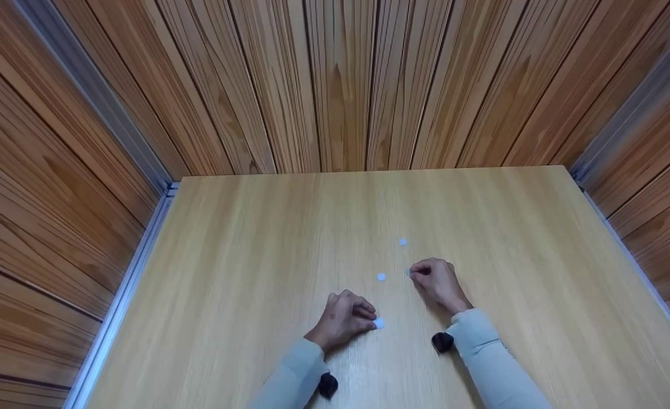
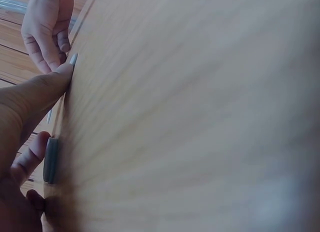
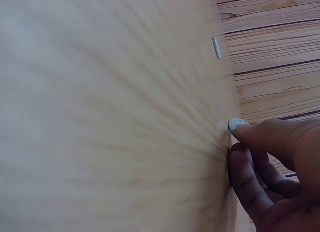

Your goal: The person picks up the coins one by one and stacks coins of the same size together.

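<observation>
Several small white discs are on the wooden table (image 1: 255,255). My left hand (image 1: 343,321) has its fingers curled and its thumb tip right at a white disc (image 1: 378,323), seen nearly edge-on in the left wrist view. Under its lower fingers there, a thicker dark grey disc (image 2: 50,160) shows; the head view hides it. With thumb and curled fingers, my right hand (image 1: 434,281) pinches another white disc (image 3: 237,124), which stands tilted close over the tabletop. Between the hands lies a third white disc (image 1: 381,276).
Farther back on the table is one more white disc (image 1: 402,242). Wood-plank walls (image 1: 340,85) rise behind the table and along both sides, with metal rails (image 1: 124,295) at the side edges. A small black device (image 1: 328,385) sits at each wrist.
</observation>
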`<state>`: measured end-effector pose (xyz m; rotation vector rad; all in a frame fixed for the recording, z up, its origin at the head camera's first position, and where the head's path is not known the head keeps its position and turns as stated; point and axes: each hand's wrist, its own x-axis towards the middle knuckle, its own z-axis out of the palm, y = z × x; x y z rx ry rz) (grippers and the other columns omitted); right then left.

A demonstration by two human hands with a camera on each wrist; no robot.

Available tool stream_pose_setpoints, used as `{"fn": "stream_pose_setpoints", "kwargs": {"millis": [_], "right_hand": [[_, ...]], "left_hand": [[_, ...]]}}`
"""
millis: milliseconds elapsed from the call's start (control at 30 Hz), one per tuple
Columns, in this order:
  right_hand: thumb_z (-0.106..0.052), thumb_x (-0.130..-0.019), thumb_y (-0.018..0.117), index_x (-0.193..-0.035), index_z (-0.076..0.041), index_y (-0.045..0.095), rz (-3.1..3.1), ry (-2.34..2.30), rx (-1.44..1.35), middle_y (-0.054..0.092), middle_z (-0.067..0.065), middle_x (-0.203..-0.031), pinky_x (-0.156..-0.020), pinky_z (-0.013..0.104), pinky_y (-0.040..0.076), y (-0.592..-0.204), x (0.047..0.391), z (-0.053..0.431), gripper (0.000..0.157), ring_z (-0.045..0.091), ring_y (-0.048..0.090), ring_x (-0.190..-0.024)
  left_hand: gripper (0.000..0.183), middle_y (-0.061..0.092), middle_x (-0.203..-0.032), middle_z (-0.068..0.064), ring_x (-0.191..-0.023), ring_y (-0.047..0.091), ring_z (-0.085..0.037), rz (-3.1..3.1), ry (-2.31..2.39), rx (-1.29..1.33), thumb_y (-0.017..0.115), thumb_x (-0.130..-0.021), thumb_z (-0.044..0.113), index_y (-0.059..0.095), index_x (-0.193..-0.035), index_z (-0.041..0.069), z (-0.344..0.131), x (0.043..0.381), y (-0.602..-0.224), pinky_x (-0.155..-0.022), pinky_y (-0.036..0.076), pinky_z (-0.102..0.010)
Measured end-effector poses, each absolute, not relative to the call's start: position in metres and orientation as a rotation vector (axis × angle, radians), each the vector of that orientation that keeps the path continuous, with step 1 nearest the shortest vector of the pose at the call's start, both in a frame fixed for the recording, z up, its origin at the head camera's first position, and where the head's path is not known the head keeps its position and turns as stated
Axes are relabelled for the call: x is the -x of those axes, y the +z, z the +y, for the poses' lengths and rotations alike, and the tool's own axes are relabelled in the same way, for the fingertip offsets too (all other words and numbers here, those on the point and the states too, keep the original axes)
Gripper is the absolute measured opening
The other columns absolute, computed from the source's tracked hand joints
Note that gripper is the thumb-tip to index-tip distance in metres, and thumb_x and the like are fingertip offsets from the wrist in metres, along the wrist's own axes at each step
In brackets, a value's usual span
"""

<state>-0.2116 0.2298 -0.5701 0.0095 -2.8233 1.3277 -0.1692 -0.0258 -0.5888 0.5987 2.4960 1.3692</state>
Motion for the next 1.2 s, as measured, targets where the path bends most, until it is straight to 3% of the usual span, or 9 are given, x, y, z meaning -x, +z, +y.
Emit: {"fn": "stream_pose_setpoints", "kwargs": {"millis": [300,633,933,1200], "right_hand": [[0.0,-0.09,0.071,-0.094,-0.001,0.076,-2.795,1.498,0.081,0.073,0.01,-0.096,-0.077,0.031,0.051,-0.569,0.21,0.233,0.006,0.024,0.065,-0.093],[0.002,-0.093,0.067,-0.1,0.002,0.074,-2.752,1.721,0.235,0.072,0.01,-0.097,-0.072,0.022,0.052,-0.569,0.204,0.232,0.011,0.015,0.065,-0.086],[0.006,-0.092,0.065,-0.1,0.009,0.072,-2.679,1.868,0.228,0.072,0.01,-0.091,-0.067,0.022,0.052,-0.57,0.195,0.23,0.011,0.011,0.065,-0.075],[0.006,-0.092,0.065,-0.1,0.01,0.071,-2.699,1.887,0.178,0.072,0.01,-0.088,-0.067,0.023,0.052,-0.57,0.183,0.226,0.011,0.013,0.066,-0.073]], "left_hand": [[0.019,0.072,-0.084,0.019,-0.098,0.062,0.002,2.502,1.333,-0.575,0.086,-0.079,0.018,0.076,-0.095,0.02,-0.025,0.171,-0.587,-0.085,0.025,-0.039],[0.019,0.073,-0.083,0.017,-0.083,0.067,0.004,2.493,1.341,-0.582,0.086,-0.079,0.018,0.076,-0.095,0.018,-0.026,0.172,-0.587,-0.083,0.025,-0.039],[0.019,0.073,-0.085,0.018,-0.093,0.065,0.005,2.509,1.347,-0.61,0.085,-0.08,0.019,0.075,-0.096,0.018,-0.025,0.171,-0.589,-0.083,0.025,-0.037],[0.02,0.072,-0.083,0.018,-0.087,0.066,0.005,2.521,1.333,-0.56,0.086,-0.079,0.019,0.075,-0.095,0.021,-0.025,0.171,-0.59,-0.082,0.025,-0.038]]}}
